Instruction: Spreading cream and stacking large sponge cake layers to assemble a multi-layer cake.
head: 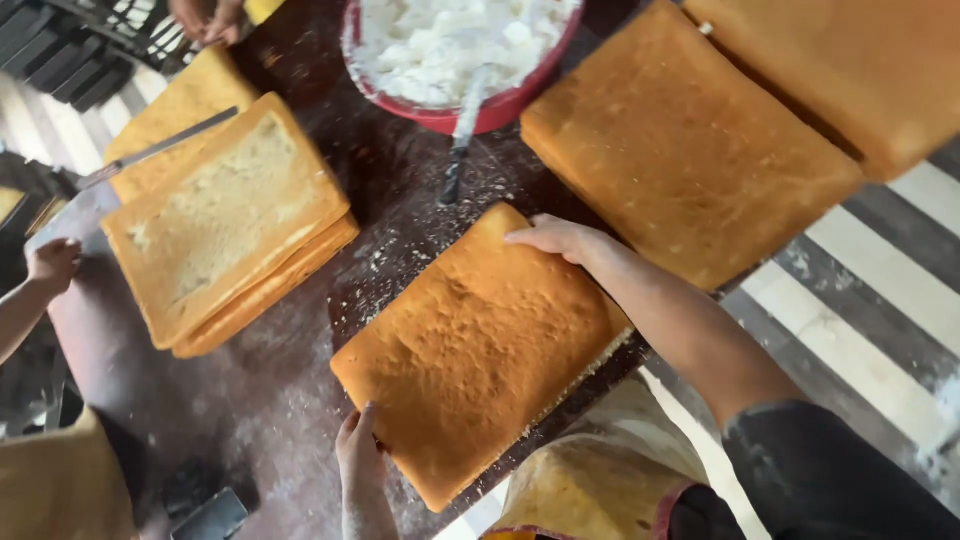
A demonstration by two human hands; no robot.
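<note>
A rectangular golden sponge cake sheet [480, 350] lies flat on the dark crumb-strewn table [270, 390]. My left hand [360, 452] touches its near left corner with fingers extended. My right hand [562, 238] rests on its far right corner, palm down, fingers together. Neither hand is closed around the sheet.
A stack of trimmed sponge sheets [225, 225] lies to the left, with a long knife [150, 152] beside it. A red bowl of white cream [455, 50] with a spatula [462, 135] stands at the back. Larger sponge slabs [680, 150] lie right. Other people's hands [52, 262] are at the left and top.
</note>
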